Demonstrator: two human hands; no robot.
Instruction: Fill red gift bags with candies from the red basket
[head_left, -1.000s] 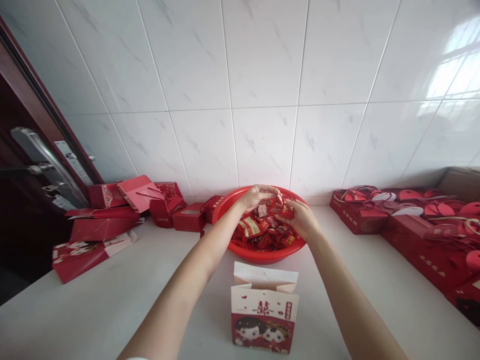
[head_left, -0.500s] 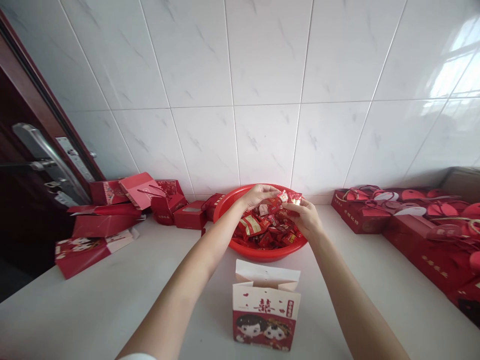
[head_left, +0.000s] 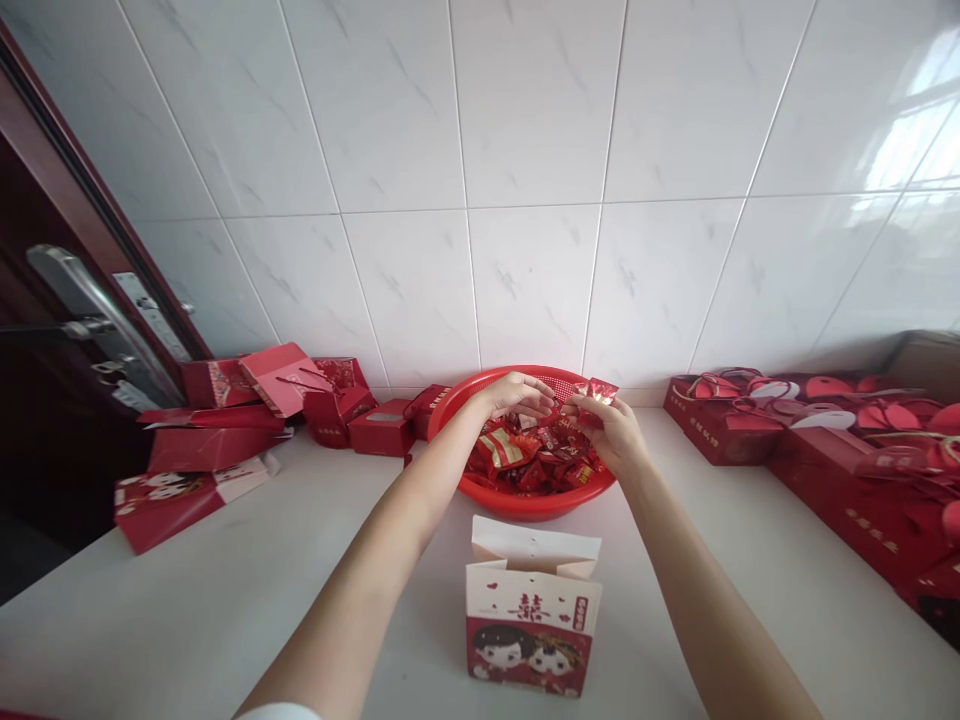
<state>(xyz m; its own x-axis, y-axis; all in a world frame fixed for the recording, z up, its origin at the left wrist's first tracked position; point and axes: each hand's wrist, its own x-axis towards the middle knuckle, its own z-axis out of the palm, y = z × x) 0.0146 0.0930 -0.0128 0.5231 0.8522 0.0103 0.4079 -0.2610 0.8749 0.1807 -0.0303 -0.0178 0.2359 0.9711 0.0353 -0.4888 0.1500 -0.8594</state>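
A red plastic basket (head_left: 534, 508) stands by the wall, holding several wrapped candies (head_left: 536, 465) in red and gold. Over its left side is my left hand (head_left: 519, 394), its fingers stretched out and a little apart with nothing seen in them. My right hand (head_left: 611, 428) pinches red wrapped candy (head_left: 598, 389) above the basket's right side; how many pieces it holds I cannot tell. Nearer to me, a white and red paper gift box (head_left: 532, 625) stands upright, its top flaps unfolded. Two cartoon figures are printed on its front.
Red gift boxes (head_left: 210, 450) lie piled at the left, near a door with a metal handle (head_left: 112, 315). Rows of red boxes with cord handles (head_left: 832, 450) line the right side. A tiled wall (head_left: 532, 290) rises behind the white table (head_left: 360, 640).
My left hand's fingers have opened and come away from the candy near them. The candy has moved slightly right in my right hand. The paper box stays put.
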